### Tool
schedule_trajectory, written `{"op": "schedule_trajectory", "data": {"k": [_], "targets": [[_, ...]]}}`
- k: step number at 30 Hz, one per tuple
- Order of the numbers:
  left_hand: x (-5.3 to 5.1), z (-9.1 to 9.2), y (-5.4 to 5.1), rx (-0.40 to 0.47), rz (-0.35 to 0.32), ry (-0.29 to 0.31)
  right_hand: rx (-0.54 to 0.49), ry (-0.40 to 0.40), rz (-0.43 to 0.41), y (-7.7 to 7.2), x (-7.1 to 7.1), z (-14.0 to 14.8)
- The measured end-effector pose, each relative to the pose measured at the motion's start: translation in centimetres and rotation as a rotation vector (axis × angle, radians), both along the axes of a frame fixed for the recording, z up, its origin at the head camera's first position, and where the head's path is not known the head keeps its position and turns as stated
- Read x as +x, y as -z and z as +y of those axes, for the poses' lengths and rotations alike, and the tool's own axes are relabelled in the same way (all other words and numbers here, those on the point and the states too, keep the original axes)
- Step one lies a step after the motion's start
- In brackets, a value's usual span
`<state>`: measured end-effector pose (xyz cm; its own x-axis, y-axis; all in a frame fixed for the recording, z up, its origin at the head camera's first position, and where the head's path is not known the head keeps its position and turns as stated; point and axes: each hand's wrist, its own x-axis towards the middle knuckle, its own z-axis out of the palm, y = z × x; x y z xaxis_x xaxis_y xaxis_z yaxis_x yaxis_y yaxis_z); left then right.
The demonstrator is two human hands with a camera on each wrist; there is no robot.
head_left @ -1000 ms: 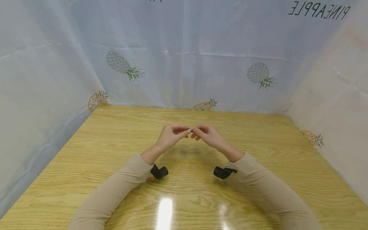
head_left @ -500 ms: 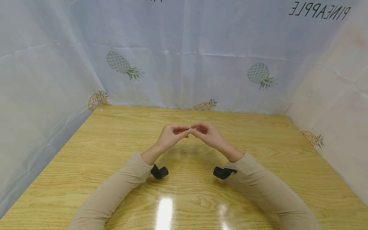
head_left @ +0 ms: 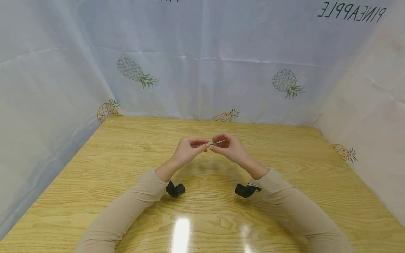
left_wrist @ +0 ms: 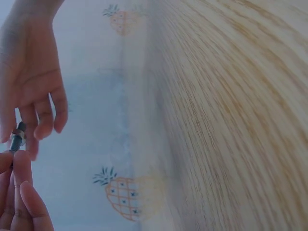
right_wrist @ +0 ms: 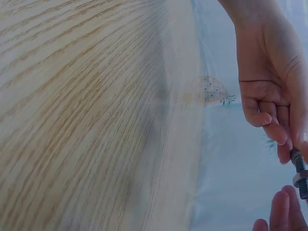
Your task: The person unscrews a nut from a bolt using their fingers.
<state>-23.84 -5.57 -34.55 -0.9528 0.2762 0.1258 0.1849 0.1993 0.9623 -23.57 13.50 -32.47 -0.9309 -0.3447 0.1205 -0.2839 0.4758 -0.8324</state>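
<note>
A small metal bolt [head_left: 212,143] with a nut [right_wrist: 301,177] on its threaded shank is held level above the table. My left hand [head_left: 187,151] pinches one end of the bolt between thumb and fingers, covering that end. Around the free end, the thumb and fingers of my right hand [head_left: 235,150] are spread, with the bolt showing in the gap between them. In the left wrist view the right hand [left_wrist: 36,72] has its fingers loosely extended beside the nut [left_wrist: 19,133]. No grip of that hand on the nut or bolt shows.
Beneath the hands lies a wood-grain table [head_left: 202,196]. Pale cloth [head_left: 196,80] with pineapple prints stands behind it and along both sides. Black wrist mounts [head_left: 175,189] stick out from both sleeves.
My right thumb and fingers, earlier together over the bolt's free end, have parted, so more of the bolt shows. My left hand stays in place, still pinching the bolt.
</note>
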Motion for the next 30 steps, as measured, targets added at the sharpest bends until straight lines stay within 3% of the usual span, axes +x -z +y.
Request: {"op": "schedule_trajectory", "data": {"k": [9, 18, 25, 30], "targets": [[0.12, -0.08, 0.13, -0.002, 0.003, -0.002, 0.012, -0.044, -0.069, 0.29, -0.13, 0.21], [0.13, -0.02, 0.14, 0.021, 0.022, -0.002, 0.005, -0.014, -0.006, 0.25, 0.03, 0.14], [0.24, -0.08, 0.01, -0.005, 0.01, -0.007, 0.017, -0.042, -0.08, 0.19, 0.02, 0.16], [0.29, -0.12, -0.08, -0.004, 0.008, -0.01, 0.02, -0.039, -0.023, 0.21, 0.01, 0.07]]}}
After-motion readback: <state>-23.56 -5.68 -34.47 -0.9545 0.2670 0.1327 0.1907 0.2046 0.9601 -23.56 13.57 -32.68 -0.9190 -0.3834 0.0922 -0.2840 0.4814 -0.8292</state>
